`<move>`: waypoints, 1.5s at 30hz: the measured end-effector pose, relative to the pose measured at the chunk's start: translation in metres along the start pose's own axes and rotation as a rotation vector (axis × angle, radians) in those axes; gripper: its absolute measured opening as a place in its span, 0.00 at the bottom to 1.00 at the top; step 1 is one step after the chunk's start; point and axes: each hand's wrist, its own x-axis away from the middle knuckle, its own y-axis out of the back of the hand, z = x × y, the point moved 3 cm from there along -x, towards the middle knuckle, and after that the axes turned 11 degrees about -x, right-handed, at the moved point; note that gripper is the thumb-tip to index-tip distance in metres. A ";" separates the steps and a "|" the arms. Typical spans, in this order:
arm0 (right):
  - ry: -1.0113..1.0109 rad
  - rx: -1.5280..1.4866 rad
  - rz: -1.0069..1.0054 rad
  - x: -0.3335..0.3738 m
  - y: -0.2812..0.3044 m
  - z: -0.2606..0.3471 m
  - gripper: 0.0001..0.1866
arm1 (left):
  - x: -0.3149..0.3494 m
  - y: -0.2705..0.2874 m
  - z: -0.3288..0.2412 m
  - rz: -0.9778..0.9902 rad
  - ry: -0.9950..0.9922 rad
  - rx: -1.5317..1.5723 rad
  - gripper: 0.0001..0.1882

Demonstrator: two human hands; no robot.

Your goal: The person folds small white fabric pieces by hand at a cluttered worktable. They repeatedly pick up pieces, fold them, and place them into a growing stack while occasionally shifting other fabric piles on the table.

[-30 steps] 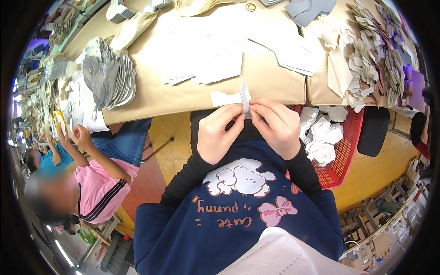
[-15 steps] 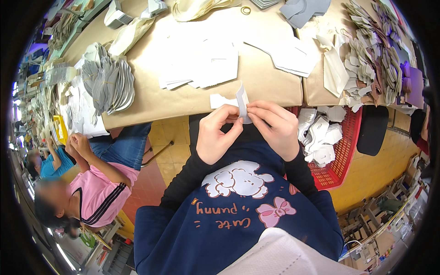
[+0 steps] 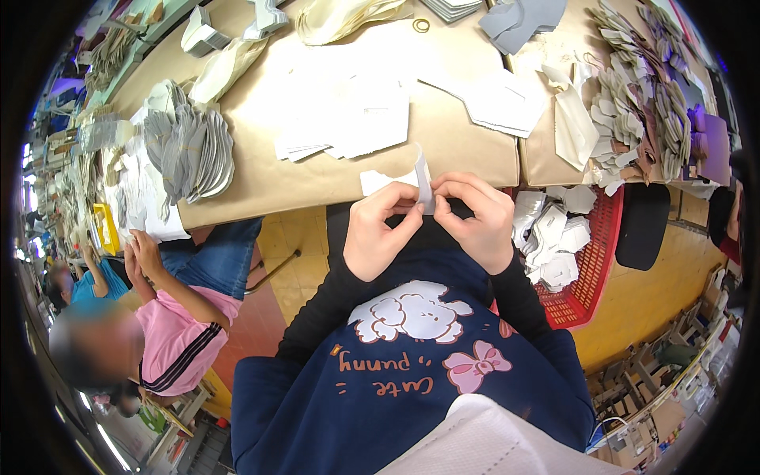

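Note:
At the near edge of the table, a small curved white-and-grey cut piece stands up between my hands. My left hand pinches its lower end between thumb and fingers. Thumb and forefinger of my right hand are closed together at the piece's right edge, the other fingers curled. A white flap shows just behind my left fingers; whether it belongs to the same piece I cannot tell. Beyond my hands lies a spread stack of white cut pieces, with a second white stack to its right.
A red plastic basket holding white pieces stands right of my lap. Bundled grey pieces lie at the table's left, more bundles at the right. A co-worker in a pink shirt sits at my left.
My right fingers have shifted slightly along the piece's edge and curled more. The piece's upper end bends more to the left. The co-worker's head and hands at left have moved.

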 end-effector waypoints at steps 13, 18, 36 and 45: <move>0.198 0.154 0.103 0.003 0.000 -0.001 0.09 | -0.003 0.001 -0.003 -0.007 -0.094 -0.147 0.06; 0.192 0.175 0.105 0.000 0.000 -0.002 0.09 | -0.002 0.000 -0.005 -0.016 -0.109 -0.165 0.06; 0.279 0.232 0.160 0.002 -0.001 -0.003 0.10 | -0.004 0.003 0.001 0.043 -0.067 -0.161 0.05; 0.191 0.031 0.119 -0.006 0.007 -0.016 0.10 | -0.005 -0.004 0.005 0.049 0.052 0.115 0.06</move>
